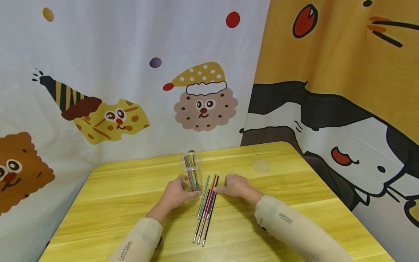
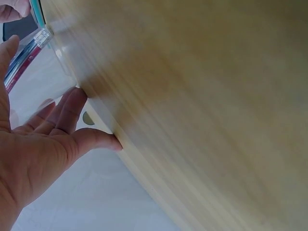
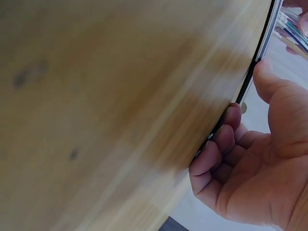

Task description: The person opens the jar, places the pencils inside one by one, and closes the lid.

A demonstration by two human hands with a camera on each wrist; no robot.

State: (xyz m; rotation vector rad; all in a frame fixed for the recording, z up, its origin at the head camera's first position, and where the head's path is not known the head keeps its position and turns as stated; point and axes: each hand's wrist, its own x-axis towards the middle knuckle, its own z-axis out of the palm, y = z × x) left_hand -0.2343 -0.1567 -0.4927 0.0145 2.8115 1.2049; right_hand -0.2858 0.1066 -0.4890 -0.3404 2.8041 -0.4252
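Note:
My left hand (image 1: 175,193) curls round the lower part of a clear plastic jar (image 1: 199,164), which stands upright on the table. Several coloured pencils (image 1: 190,173) stand inside it, leaning together. Just right of the jar, a loose bunch lies on the tabletop: a blue-grey pencil (image 1: 203,198), a red pencil (image 1: 211,189), a black pencil (image 1: 211,211) and others. My right hand (image 1: 236,185) rests on the table beside this bunch, its thumb (image 3: 269,79) touching the edge of the pencils. The right fingers are loosely bent, with their tips low against the tabletop.
A clear round lid (image 1: 261,167) lies flat at the back right of the yellow wood-grain table (image 1: 131,189). Behind the table hangs a white curtain (image 1: 131,43) with cartoon prints; an orange one (image 1: 278,54) hangs on the right.

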